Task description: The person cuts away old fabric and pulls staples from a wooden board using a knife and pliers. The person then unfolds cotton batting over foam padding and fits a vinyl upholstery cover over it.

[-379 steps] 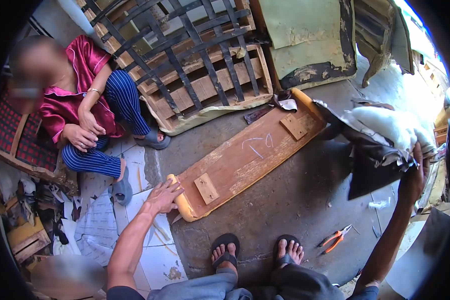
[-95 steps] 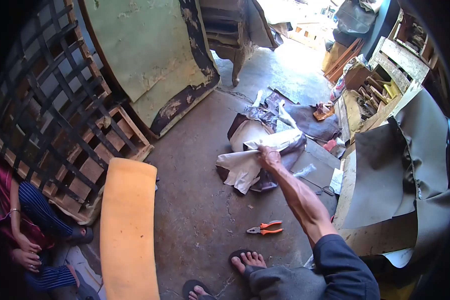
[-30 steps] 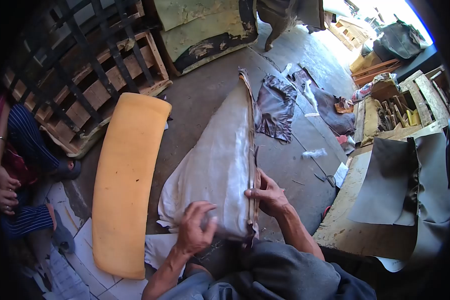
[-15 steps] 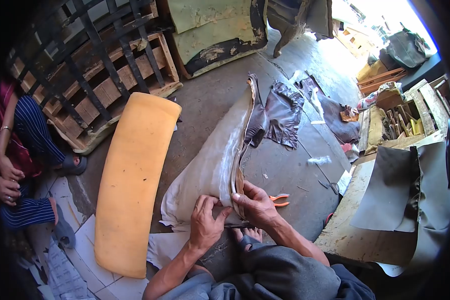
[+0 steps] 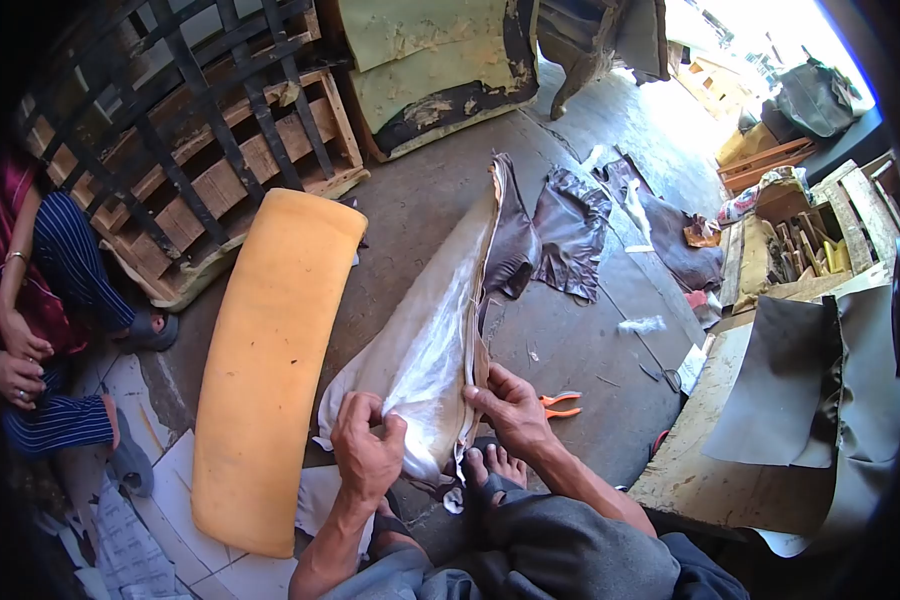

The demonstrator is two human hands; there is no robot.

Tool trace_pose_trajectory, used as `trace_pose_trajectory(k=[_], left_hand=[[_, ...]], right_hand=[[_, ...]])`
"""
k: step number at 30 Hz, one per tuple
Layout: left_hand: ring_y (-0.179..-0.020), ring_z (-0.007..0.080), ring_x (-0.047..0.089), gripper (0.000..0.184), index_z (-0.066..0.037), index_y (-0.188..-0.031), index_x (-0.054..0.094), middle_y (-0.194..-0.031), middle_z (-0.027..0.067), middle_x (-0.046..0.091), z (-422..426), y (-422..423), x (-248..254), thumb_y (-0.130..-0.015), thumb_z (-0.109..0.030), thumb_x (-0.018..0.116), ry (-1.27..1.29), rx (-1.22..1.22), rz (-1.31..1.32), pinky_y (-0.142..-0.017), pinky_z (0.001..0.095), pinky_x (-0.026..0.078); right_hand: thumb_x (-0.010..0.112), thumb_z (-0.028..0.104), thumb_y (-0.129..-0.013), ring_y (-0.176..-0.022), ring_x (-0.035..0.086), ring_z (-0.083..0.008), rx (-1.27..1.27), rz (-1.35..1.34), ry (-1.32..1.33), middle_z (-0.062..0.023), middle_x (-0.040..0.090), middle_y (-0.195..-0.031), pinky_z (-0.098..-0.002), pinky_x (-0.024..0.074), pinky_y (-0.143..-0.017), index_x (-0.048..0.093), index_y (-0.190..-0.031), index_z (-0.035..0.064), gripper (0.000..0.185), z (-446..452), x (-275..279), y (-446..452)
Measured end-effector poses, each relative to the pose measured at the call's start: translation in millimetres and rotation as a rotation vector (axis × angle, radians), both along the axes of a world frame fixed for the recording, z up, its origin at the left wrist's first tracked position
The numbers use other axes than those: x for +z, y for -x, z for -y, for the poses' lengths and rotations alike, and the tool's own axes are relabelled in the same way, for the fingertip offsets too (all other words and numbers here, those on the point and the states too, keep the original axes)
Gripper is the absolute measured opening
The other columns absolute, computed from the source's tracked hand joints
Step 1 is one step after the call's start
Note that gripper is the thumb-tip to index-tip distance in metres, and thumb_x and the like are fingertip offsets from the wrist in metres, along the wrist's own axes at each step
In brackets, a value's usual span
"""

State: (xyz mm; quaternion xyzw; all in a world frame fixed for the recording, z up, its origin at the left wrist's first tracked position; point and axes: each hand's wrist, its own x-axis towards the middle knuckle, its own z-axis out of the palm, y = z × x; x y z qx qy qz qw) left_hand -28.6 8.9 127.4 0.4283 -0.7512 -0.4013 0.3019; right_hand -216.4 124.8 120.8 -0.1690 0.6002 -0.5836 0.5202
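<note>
Shifted left since the prior frame: left hand (image 5: pixel 367 445), now farther from right hand (image 5: pixel 510 408). Orange pad (image 5: pixel 270 370) lies on floor (image 5: pixel 610 345); left hand pinches pale cloth (image 5: pixel 410 340) beside it; right hand grips the layered edge, near orange-handled pliers (image 5: pixel 562 404).

Grey floor (image 5: pixel 410 210) with scattered pieces.
An orange pad (image 5: pixel 275 370) lies lengthwise, partly over white tiles (image 5: pixel 175 480); well apart, orange-handled pliers (image 5: pixel 560 404), a white tuft (image 5: pixel 642 325) and crumpled dark scraps (image 5: pixel 573 232) rest on the grey part.
</note>
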Motion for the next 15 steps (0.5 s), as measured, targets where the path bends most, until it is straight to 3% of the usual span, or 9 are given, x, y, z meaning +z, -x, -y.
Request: trace_pose_trajectory(k=[3,5,6,7,9,10,13,14,15], left_hand=[[-0.071,0.0269,0.061,0.014,0.000,-0.090,0.055,-0.085,0.0130,0.058,-4,3,8,-0.079,0.000,0.064,0.044,-0.101,-0.015,-0.062,0.0363,0.050],[-0.077,0.0270,0.061,0.018,0.000,-0.096,0.055,-0.095,0.0146,0.060,-3,7,11,-0.080,0.004,0.062,0.257,-0.198,-0.082,-0.065,0.0354,0.051],[-0.085,0.0253,0.062,0.029,-0.005,-0.109,0.060,-0.109,0.0128,0.061,-2,9,14,-0.081,0.000,0.063,0.402,-0.270,-0.055,-0.069,0.0339,0.053],[-0.085,0.0253,0.062,0.029,-0.005,-0.109,0.060,-0.109,0.0128,0.061,2,8,23,-0.081,0.000,0.063,0.404,-0.270,-0.061,-0.069,0.0339,0.053],[-0.091,0.0221,0.063,0.045,-0.013,-0.127,0.059,-0.119,0.0068,0.061,14,3,41,-0.082,-0.009,0.064,0.679,-0.922,0.089,-0.071,0.0318,0.053],[-0.092,0.0178,0.061,0.053,-0.019,-0.135,0.057,-0.124,0.0013,0.061,15,-1,40,-0.083,-0.017,0.063,0.655,-1.030,0.209,-0.072,0.0308,0.051],[-0.085,0.0154,0.060,0.049,-0.020,-0.129,0.062,-0.120,0.0006,0.062,22,-1,42,-0.080,-0.020,0.065,0.783,-1.106,0.278,-0.072,0.0303,0.047],[-0.082,0.0143,0.057,0.034,-0.019,-0.114,0.068,-0.104,-0.0003,0.063,20,-1,38,-0.081,-0.024,0.062,0.834,-1.102,0.273,-0.073,0.0311,0.045],[-0.082,0.0143,0.057,0.034,-0.019,-0.114,0.068,-0.104,-0.0003,0.063,22,-2,38,-0.081,-0.024,0.062,0.835,-1.102,0.272,-0.073,0.0311,0.045]], right_hand=[[0.066,0.020,-0.095,-0.096,0.061,-0.0122,0.062,-0.066,-0.080,-0.0039,0.066,-0.111,-0.0307,0.0511,-0.083,0.052,-0.133,0.0010,0.044,9,29,-4],[0.066,0.023,-0.096,-0.097,0.061,-0.0134,0.246,-0.157,-0.086,-0.0068,0.065,-0.111,-0.0312,0.0523,-0.080,0.050,-0.134,0.0016,0.046,3,18,-9],[0.066,0.022,-0.097,-0.096,0.060,-0.0116,0.272,-0.130,-0.110,-0.0053,0.066,-0.111,-0.0305,0.0521,-0.081,0.052,-0.132,0.0007,0.044,3,20,-9],[0.066,0.022,-0.097,-0.096,0.060,-0.0099,0.299,-0.102,-0.136,-0.0037,0.066,-0.110,-0.0299,0.0518,-0.082,0.053,-0.130,-0.0003,0.041,2,22,-9],[0.065,0.021,-0.098,-0.095,0.059,-0.0092,0.304,-0.124,-0.141,-0.0031,0.066,-0.108,-0.0295,0.0514,-0.082,0.054,-0.128,-0.0005,0.039,-1,17,-2],[0.064,0.020,-0.099,-0.094,0.058,-0.0084,0.306,-0.137,-0.147,-0.0025,0.066,-0.107,-0.0292,0.0510,-0.082,0.055,-0.127,-0.0008,0.036,-4,15,0],[0.063,0.020,-0.100,-0.094,0.057,-0.0077,0.332,-0.267,-0.144,-0.0018,0.066,-0.106,-0.0288,0.0506,-0.082,0.056,-0.125,-0.0006,0.033,-7,16,4],[0.060,0.019,-0.101,-0.095,0.056,-0.0076,0.368,-0.356,-0.132,-0.0011,0.066,-0.106,-0.0287,0.0501,-0.083,0.058,-0.123,-0.0004,0.029,-8,16,5],[0.060,0.019,-0.101,-0.095,0.056,-0.0076,0.367,-0.358,-0.131,-0.0011,0.066,-0.106,-0.0287,0.0501,-0.083,0.058,-0.123,-0.0004,0.029,-9,15,5]])
